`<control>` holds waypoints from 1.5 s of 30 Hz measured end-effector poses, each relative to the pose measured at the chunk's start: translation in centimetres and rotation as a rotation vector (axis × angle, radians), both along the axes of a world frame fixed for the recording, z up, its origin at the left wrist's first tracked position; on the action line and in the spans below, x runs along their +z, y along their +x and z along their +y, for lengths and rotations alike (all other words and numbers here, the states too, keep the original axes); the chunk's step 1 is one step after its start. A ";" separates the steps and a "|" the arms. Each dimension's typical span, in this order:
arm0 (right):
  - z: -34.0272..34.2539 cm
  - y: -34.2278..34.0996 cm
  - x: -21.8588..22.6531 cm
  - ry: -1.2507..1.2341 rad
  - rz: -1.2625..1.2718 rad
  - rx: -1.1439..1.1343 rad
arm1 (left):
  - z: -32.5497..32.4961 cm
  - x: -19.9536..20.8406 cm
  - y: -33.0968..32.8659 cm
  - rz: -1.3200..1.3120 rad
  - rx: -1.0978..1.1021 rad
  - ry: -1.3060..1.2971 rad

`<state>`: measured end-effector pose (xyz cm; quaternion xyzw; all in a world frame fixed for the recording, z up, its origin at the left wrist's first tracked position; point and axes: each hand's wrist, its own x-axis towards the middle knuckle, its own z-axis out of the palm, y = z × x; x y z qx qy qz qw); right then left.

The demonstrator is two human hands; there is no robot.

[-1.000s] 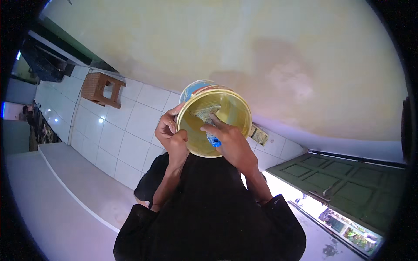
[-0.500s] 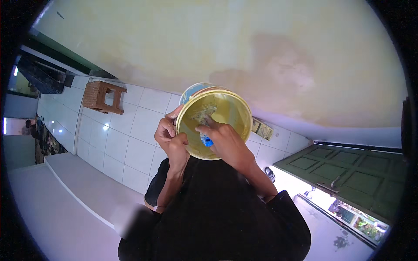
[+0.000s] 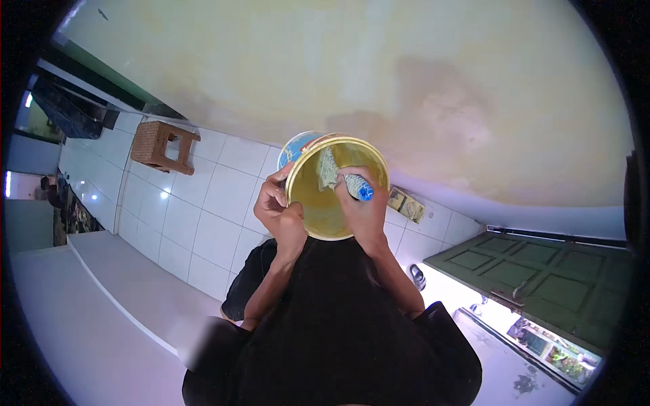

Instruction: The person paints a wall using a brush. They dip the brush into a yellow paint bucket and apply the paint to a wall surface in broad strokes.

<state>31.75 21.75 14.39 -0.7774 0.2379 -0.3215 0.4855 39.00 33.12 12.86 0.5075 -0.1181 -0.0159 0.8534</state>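
Brush [image 3: 355, 184] swung, long axis now slanting; right hand [image 3: 366, 211] grips it, bristles [image 3: 328, 169] forward-left of fingers, inside bucket [image 3: 365, 153]; left hand [image 3: 280, 222] clamps bucket's left rim.

White tiled floor [image 3: 220, 227] bearing a brown stool [image 3: 149, 144] (upright, by the look) and a dark slipper [image 3: 417, 276]

Left hand [image 3: 283, 223] clasping left rim of yellowish bucket [image 3: 323, 215], bucket tilted, mouth facing wearer. Right hand [image 3: 369, 215] at bucket mouth, gripping brush [image 3: 328, 172], blue handle end pointing right and near, pale head toward far left. Patchy yellowish wall [image 3: 305, 68] on far side. White tile floor [image 3: 179, 216] at left, brown stool [image 3: 150, 144] standing on it, near wall. Green panelled door [image 3: 535, 277] at right; dark sandal [image 3: 418, 276] near its left end.
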 end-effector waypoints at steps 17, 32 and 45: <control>-0.5 1.1 0.6 -0.101 0.125 0.006 | -1.1 0.0 -0.3 0.092 -0.010 -0.098; 0.5 0.5 1.5 -0.082 0.172 0.011 | -1.0 -1.0 1.5 0.141 -0.016 -0.025; -4.1 -3.8 3.2 0.245 0.089 0.259 | 1.3 -8.7 4.2 0.438 -0.010 -0.167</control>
